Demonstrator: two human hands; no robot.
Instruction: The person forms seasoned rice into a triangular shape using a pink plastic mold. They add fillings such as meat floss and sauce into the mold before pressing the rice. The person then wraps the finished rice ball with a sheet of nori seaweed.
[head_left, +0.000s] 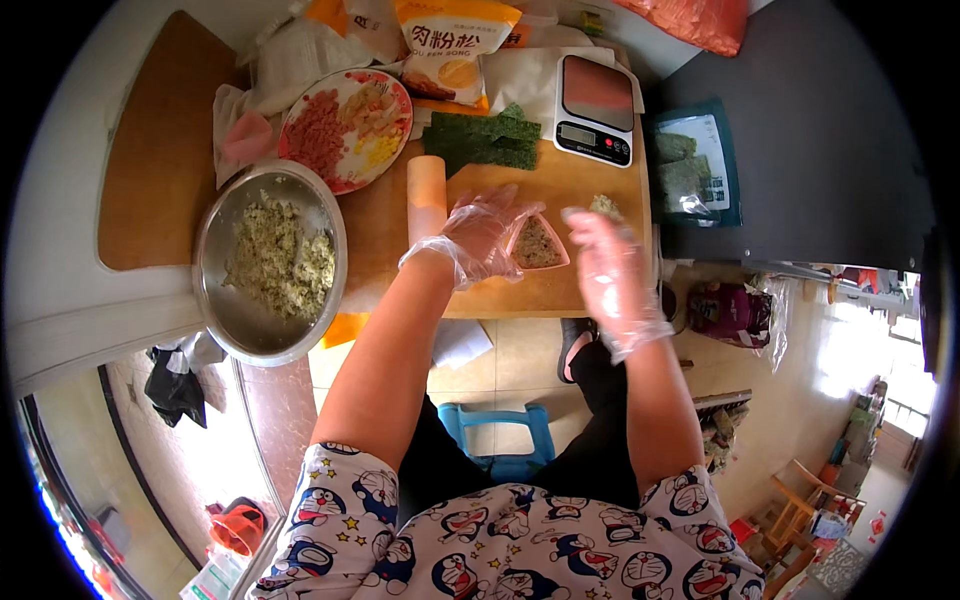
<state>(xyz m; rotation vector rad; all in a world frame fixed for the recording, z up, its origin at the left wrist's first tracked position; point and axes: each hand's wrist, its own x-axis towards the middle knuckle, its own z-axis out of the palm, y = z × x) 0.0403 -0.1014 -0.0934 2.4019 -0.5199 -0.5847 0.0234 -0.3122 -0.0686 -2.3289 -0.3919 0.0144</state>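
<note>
My left hand (484, 236), in a clear plastic glove, holds the left side of a pink triangular mould (564, 259) at the table. A brownish, speckled filling (536, 244) lies inside the mould. To the right of it is my right hand (613, 277), also gloved and blurred, its fingers pointing away from me. A small clump of seasoned rice (604, 205) shows just beyond those fingers; whether they grip it I cannot tell. A large steel bowl (335, 196) at the left contains more greenish rice mixture (281, 259).
Behind my hands lie dark nori sheets (480, 139), an orange-and-white cylinder (426, 191) and a kitchen scale (592, 112). A plate (346, 161) bears chopped pink and yellow fillings. A pork floss bag (446, 56) stands at the back. The wooden table's (517, 304) front edge is close to me.
</note>
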